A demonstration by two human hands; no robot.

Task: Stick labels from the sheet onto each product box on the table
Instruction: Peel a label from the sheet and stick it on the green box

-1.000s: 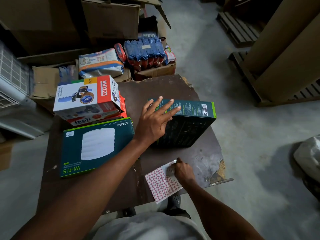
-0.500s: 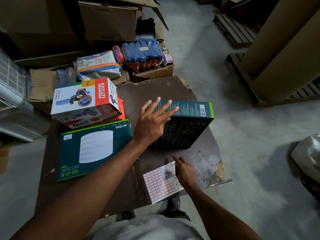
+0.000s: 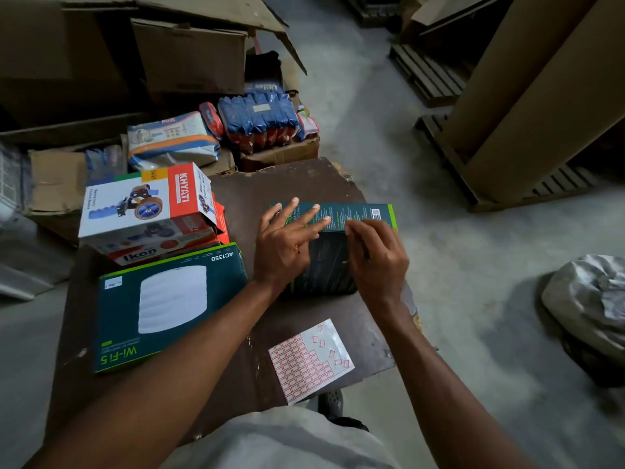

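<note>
On the brown counter (image 3: 304, 184) we saw a dark green product box (image 3: 351, 216) standing on edge at the far right, its narrow printed top face turned upward. Our left hand (image 3: 284, 245) lay on that box with the fingers spread and straight, the fingertips (image 3: 326, 219) resting on the top face. Our right hand (image 3: 375, 255) was at the near edge of the same face, fingers curled and drawn together as if pinching something small; whether a label sat between them we could not tell. The label sheet (image 3: 309, 360) lay flat at the counter's near edge, apart from both hands, with red-bordered labels filling its left portion and a few scattered at its upper right. To the left lay a flat teal Wi-Fi 5 box (image 3: 169, 306) marked AC1350, bearing a small white sticker near one corner. Behind it a white and red KHYATI box (image 3: 145, 201) was stacked on a red Ikon box (image 3: 148, 255).
</note>
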